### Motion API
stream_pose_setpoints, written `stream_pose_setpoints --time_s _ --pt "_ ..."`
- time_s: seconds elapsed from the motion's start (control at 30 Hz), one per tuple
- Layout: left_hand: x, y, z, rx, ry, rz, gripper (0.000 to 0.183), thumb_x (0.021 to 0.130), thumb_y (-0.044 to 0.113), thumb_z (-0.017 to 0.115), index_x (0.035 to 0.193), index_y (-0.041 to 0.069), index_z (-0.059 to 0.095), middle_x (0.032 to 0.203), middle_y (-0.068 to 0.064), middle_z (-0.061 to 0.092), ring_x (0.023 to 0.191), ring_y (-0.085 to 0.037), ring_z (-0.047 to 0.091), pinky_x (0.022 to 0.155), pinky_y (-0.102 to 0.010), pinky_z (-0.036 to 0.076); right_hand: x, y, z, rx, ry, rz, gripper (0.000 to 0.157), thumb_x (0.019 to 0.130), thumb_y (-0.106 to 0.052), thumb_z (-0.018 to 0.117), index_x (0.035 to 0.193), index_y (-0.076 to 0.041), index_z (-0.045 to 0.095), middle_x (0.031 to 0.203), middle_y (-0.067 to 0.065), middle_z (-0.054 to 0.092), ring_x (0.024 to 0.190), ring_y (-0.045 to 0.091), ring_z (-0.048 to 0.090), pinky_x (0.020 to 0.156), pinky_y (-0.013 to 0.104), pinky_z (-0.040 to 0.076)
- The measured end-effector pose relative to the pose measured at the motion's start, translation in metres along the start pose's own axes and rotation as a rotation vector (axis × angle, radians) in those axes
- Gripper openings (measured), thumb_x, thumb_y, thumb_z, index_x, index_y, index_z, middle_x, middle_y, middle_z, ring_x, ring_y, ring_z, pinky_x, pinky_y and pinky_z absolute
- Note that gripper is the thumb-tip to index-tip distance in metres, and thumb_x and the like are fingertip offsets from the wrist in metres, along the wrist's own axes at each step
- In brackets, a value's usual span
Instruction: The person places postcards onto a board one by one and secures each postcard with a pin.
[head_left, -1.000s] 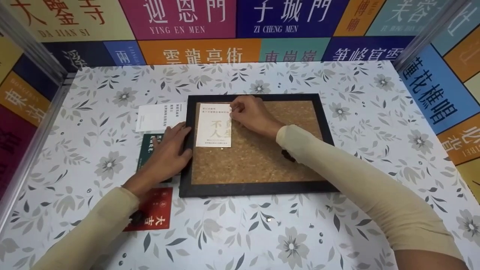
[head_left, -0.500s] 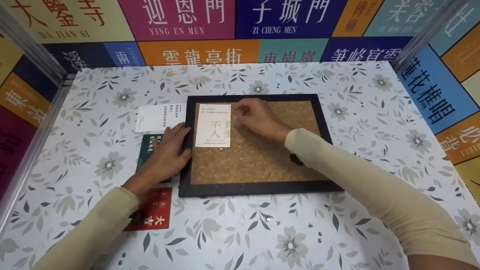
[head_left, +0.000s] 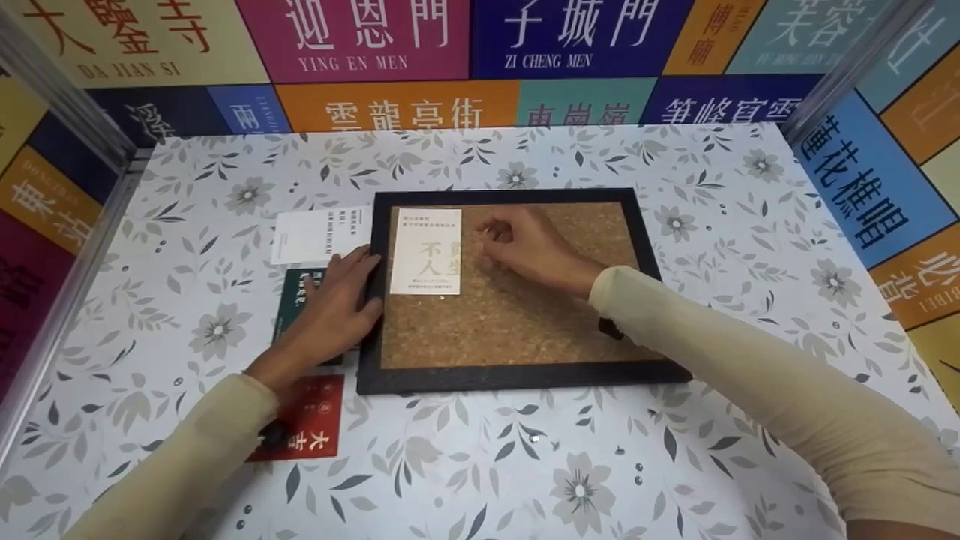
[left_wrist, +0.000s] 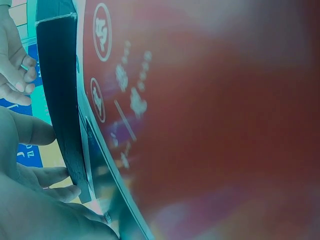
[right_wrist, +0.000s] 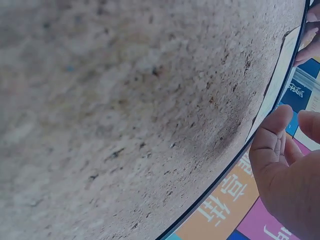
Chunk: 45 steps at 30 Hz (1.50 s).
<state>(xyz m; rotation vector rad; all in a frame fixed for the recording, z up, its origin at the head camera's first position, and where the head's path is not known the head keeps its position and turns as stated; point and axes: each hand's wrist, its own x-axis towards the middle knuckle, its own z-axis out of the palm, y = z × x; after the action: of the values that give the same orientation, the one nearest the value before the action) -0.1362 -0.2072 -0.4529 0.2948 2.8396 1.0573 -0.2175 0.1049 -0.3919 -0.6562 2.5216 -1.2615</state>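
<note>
Table [head_left: 712, 442]: corkboard [head_left: 510, 330] lies flat on it. Left hand [head_left: 328, 309]: fingers spread, touching the board's left edge. Right hand [head_left: 534, 246] over the cork: loosely bent, fingertips apart. Red card [head_left: 319, 416] front-left, partly hidden. White card [head_left: 426, 251] on cork, upper left, near right hand.

I have the left arm [head_left: 176, 457] slanting up from the lower left, its pale sleeve ending just short of the wrist, and the left hand [head_left: 330, 311] showing me its back, fingers extended and slightly apart, thumb out toward the right. On the other side I see the right arm [head_left: 735, 375] stretched in from the lower right, the right hand [head_left: 525, 244] turned leftward with its digits loosely bent. My right wrist view shows a small gap between its fingertips [right_wrist: 283, 115].
</note>
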Motion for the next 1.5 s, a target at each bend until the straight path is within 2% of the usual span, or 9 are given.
stream_pose_setpoints --time_s 0.2,0.33,0.5,0.77,0.97,1.2,1.33,1.5 --pt "-0.006 0.011 -0.004 -0.016 -0.009 -0.003 0.07 0.102 0.018 0.059 0.167 -0.001 0.041 0.18 -0.019 0.026 0.165 -0.057 0.007 0.117 -0.089 -0.009 -0.007 0.001 0.002 0.008 -0.004 -0.005 0.028 0.104 -0.004 0.071 0.129 0.007 0.074 0.107 0.017 0.078 0.089 0.019 0.069 0.072 0.024 0.054" --pt "-0.007 0.016 -0.006 -0.016 -0.018 -0.004 0.069 0.102 0.017 0.058 0.166 -0.003 0.041 0.18 -0.02 0.026 0.164 -0.058 0.007 0.118 -0.089 -0.008 -0.015 0.002 0.001 0.035 -0.026 0.027 0.029 0.105 -0.006 0.072 0.131 0.007 0.073 0.107 0.016 0.077 0.086 0.021 0.07 0.071 0.025 0.058" --pt "-0.006 0.013 -0.005 -0.021 -0.021 -0.007 0.069 0.102 0.016 0.058 0.166 -0.003 0.041 0.18 -0.02 0.025 0.164 -0.059 0.006 0.119 -0.088 -0.008 -0.022 0.002 -0.004 0.015 -0.036 0.047 0.029 0.105 -0.007 0.072 0.132 0.004 0.073 0.108 0.014 0.077 0.087 0.021 0.071 0.074 0.028 0.06" --pt "-0.001 0.0 0.002 -0.007 -0.012 -0.012 0.069 0.102 0.018 0.059 0.167 0.002 0.042 0.18 -0.015 0.026 0.166 -0.054 0.008 0.119 -0.088 -0.007 -0.03 0.005 -0.008 0.002 -0.033 -0.002 0.026 0.104 -0.006 0.075 0.127 0.005 0.075 0.109 0.017 0.078 0.091 0.025 0.073 0.077 0.026 0.058" --pt "0.002 -0.005 0.003 0.022 -0.012 -0.025 0.069 0.102 0.018 0.06 0.167 0.002 0.042 0.18 -0.016 0.026 0.166 -0.054 0.009 0.118 -0.089 -0.005 -0.04 0.001 -0.008 -0.037 -0.061 0.004 0.026 0.102 -0.011 0.079 0.126 0.0 0.078 0.108 0.01 0.079 0.095 0.023 0.072 0.083 0.035 0.06" --pt "-0.007 0.021 -0.01 0.003 -0.055 -0.062 0.069 0.105 0.016 0.055 0.169 -0.001 0.037 0.181 -0.019 0.021 0.167 -0.053 0.003 0.122 -0.084 -0.009 -0.053 -0.003 -0.007 -0.023 -0.074 -0.026 0.022 0.101 -0.008 0.08 0.121 0.0 0.08 0.108 0.01 0.079 0.096 0.026 0.073 0.085 0.037 0.06" --pt "-0.008 0.022 -0.011 0.0 -0.046 -0.06 0.069 0.104 0.016 0.056 0.169 -0.001 0.037 0.181 -0.019 0.022 0.167 -0.053 0.003 0.123 -0.083 -0.009 -0.062 -0.006 -0.006 -0.012 -0.094 -0.009 0.025 0.102 -0.01 0.079 0.125 -0.001 0.079 0.112 0.008 0.08 0.1 0.025 0.073 0.088 0.04 0.06" --pt "-0.009 0.024 -0.013 0.012 -0.067 -0.07 0.069 0.106 0.017 0.055 0.17 0.0 0.035 0.182 -0.018 0.019 0.167 -0.051 0.001 0.123 -0.081 -0.011 -0.072 -0.01 -0.008 -0.033 -0.112 0.017 0.027 0.103 -0.014 0.079 0.129 -0.003 0.079 0.111 0.004 0.081 0.101 0.024 0.074 0.089 0.041 0.06"
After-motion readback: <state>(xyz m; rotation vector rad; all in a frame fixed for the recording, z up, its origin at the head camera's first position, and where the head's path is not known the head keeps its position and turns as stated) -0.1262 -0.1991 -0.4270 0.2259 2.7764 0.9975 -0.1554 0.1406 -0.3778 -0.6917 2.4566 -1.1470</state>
